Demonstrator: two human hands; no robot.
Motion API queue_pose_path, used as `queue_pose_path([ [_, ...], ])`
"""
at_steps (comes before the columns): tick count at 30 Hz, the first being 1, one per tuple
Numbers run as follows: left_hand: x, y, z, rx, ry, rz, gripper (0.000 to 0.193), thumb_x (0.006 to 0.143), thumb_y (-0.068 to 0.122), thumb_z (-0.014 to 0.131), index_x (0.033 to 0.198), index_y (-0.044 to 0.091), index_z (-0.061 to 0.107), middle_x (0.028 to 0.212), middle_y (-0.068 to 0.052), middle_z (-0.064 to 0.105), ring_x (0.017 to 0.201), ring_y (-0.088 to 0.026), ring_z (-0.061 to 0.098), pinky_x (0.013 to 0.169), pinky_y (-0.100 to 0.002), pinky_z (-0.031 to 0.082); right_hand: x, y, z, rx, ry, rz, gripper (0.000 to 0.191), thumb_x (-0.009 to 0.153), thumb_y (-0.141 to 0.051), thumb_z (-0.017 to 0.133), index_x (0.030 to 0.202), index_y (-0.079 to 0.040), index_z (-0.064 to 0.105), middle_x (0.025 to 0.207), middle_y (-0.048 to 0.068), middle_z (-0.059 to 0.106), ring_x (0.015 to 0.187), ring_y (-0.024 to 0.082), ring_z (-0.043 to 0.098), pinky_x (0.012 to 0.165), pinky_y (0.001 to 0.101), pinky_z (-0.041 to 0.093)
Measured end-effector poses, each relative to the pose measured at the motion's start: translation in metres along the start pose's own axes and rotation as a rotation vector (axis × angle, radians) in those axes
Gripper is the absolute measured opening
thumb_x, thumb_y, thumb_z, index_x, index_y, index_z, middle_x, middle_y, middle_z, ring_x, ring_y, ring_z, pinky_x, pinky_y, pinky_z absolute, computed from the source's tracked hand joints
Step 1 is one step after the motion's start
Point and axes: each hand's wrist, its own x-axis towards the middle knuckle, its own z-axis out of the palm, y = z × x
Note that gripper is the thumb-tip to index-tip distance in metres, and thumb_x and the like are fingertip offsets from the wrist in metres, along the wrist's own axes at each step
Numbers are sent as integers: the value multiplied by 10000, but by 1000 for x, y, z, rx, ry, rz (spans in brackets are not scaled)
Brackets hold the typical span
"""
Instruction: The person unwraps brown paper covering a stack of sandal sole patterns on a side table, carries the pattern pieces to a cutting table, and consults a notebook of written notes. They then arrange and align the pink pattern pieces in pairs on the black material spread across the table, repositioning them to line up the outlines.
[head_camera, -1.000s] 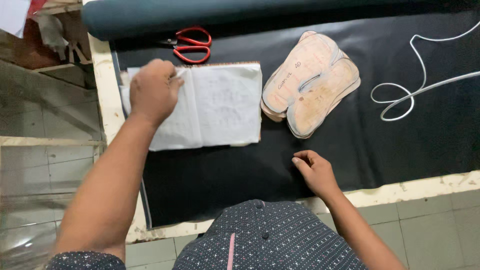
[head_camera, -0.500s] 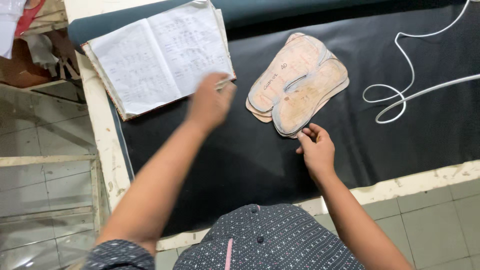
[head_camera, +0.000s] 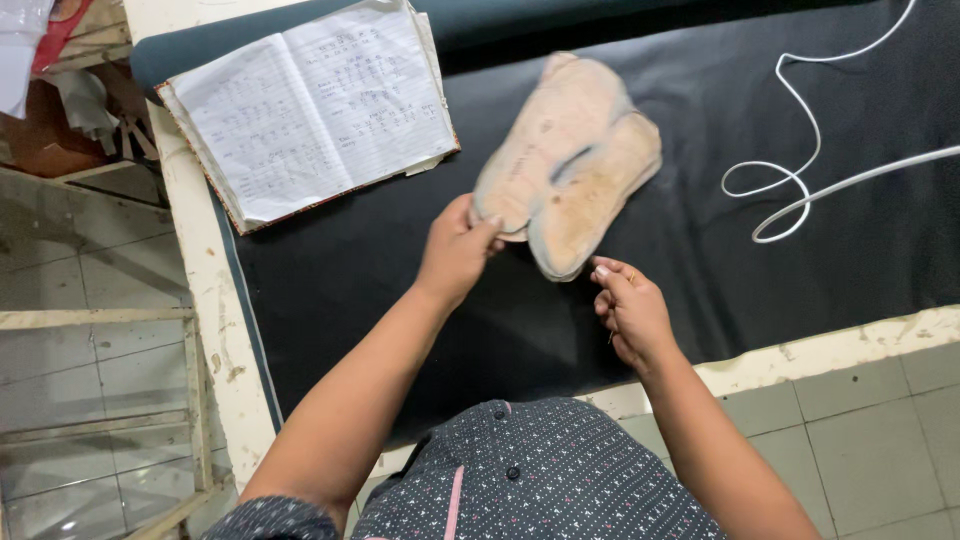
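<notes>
Two tan shoe-sole patterns (head_camera: 570, 160) overlap on a black sheet (head_camera: 400, 280) spread over the table. My left hand (head_camera: 458, 248) pinches the near end of the left pattern. Just below the tip of the right pattern is my right hand (head_camera: 628, 310), its fingers curled around something small and thin that I cannot identify. An open notebook (head_camera: 310, 105) with handwritten pages lies at the far left of the sheet, tilted.
A white cord (head_camera: 800, 180) loops over the sheet at the right. The table's worn pale edge (head_camera: 215, 300) runs down the left and along the front. Clutter and a wooden frame sit at the far left, with tiled floor below.
My left hand pushed the notebook away to the far left, then came across to grip the sole patterns. My right hand moved up close to the patterns. The scissors are out of view.
</notes>
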Motion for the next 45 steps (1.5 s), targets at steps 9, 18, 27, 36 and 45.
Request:
queue_pose_path([
  [9,-90,10,-33,-352,227,-234,640,956,96,602,1555,105,377,1031,-35,697,690,-76,606,610,-215,498,-27,0,11,-8,-340,77,460,1003,-274,545,1342,30,604,1096,83,734,558,63,553,385,157,307],
  [18,-146,-23,-28,-251,291,-207,424,992,119,571,1393,-18,541,1175,-98,733,1005,-132,720,878,-281,578,-60,-3,25,-422,-553,-48,256,929,-158,691,1108,21,729,859,20,730,670,69,609,607,238,503],
  [27,-156,-30,-39,-588,216,-324,321,1030,199,559,1260,-20,609,1139,-137,716,1003,-216,700,914,-394,554,-96,-21,26,-405,-658,-18,301,899,-141,732,1160,7,747,824,-8,703,654,55,536,555,223,431],
  [36,-155,9,-53,-630,146,-27,397,1009,40,580,1397,14,502,1328,-139,636,1201,-250,638,1066,-423,513,-82,-24,39,-497,-580,-116,286,925,-138,704,1170,-1,758,918,-4,744,712,60,562,629,221,466],
  [45,-133,3,-44,-621,393,-125,395,972,11,541,1364,-11,503,1245,-158,657,1132,-238,658,1035,-395,524,-76,-27,49,-371,-634,-53,439,860,-121,714,1283,-20,658,1022,4,731,758,75,614,662,250,534],
])
